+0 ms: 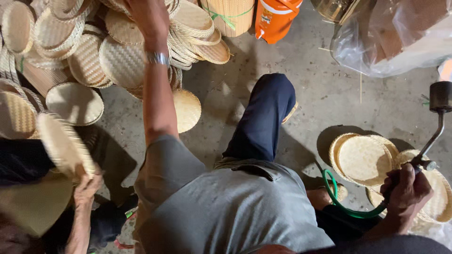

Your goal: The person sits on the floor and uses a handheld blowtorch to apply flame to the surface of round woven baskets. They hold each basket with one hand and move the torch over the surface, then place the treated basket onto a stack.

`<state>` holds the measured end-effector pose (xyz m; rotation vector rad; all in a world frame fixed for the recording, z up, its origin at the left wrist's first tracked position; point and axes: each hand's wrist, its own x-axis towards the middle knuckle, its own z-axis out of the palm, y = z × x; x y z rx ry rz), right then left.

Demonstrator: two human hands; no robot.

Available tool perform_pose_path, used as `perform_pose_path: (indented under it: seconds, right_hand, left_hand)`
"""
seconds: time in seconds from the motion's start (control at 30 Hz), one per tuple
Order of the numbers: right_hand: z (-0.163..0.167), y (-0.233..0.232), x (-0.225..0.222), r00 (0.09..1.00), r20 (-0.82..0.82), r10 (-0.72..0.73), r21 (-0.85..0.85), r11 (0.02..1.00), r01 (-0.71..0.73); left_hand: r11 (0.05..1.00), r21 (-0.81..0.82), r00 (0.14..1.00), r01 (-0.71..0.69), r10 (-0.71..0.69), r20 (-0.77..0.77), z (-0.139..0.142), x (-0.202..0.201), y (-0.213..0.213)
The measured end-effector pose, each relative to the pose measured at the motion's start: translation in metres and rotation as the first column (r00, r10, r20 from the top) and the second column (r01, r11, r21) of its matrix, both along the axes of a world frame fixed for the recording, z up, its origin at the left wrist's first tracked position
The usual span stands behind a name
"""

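Left hand (pixel 149 18) reaching into heaped round woven bamboo trays (pixel 121 61) ahead; grip hidden, cannot tell. Right hand (pixel 407 190) clenched on metal gas torch (pixel 435 127), nozzle clear of finished trays (pixel 365 160).

The fingers of the left hand (pixel 149 18) are cut off by the top edge, so I cannot tell if they close on a woven tray (pixel 123 61) in the pile. The right hand (pixel 406 189) wraps the handle of the torch (pixel 435 127), and the handle itself is hidden inside the fist. The torch head leaves the picture at the right edge. The orange jug (pixel 274 18) is cut at the top. Another person's hand (pixel 87 188) holds a blurred tray (pixel 63 143). The green hose (pixel 343 204) disappears behind the shirt.
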<state>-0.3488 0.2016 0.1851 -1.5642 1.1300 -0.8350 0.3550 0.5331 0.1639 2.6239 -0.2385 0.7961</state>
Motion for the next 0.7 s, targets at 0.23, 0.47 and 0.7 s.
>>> perform_pose_path:
  seconds: [0.23,0.47,0.7]
  right_hand:
    - [0.005,-0.007,-0.024,0.989,-0.136,-0.054,-0.071,0.996,0.044]
    - [0.013,-0.02,-0.095,0.986,-0.114,-0.121,-0.049,0.992,0.116]
    - [-0.007,-0.032,-0.16,0.963,0.01,-0.269,-0.022,0.963,0.269]
  left_hand:
    - [0.86,-0.073,0.794,0.505,-0.496,-0.35,-0.121,-0.153,-0.031]
    - [0.67,-0.303,0.629,0.678,-0.741,-0.234,-0.107,-0.245,-0.118]
    - [0.227,-0.269,0.212,0.936,-0.974,-0.087,-0.013,-0.324,-0.247]
